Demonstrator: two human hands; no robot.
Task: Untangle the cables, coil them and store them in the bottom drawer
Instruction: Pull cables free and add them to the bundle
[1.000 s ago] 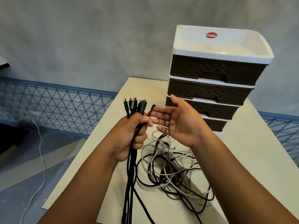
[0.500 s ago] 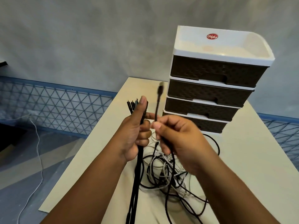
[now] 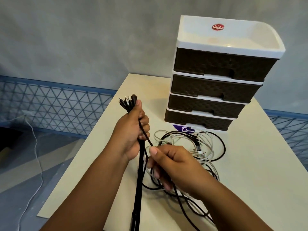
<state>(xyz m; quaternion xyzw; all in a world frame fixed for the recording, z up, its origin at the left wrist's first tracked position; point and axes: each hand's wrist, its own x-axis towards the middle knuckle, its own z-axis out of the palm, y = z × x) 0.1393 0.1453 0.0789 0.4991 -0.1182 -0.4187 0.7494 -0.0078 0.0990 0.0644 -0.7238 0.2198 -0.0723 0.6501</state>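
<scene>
Your left hand (image 3: 131, 132) is gripping the bundle of plug ends (image 3: 128, 102) while your right hand (image 3: 173, 165) is pinching one black cable (image 3: 145, 135) running from it. Pulling risks tightening the tangle (image 3: 191, 152) lying on the table (image 3: 250, 164) before the closed bottom drawer (image 3: 198, 120).

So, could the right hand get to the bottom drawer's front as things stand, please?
Probably not at once: the right hand pinches a black cable, so it would need to let go. Otherwise the path looks open, with only the tangle lying low before the bottom drawer.
</scene>
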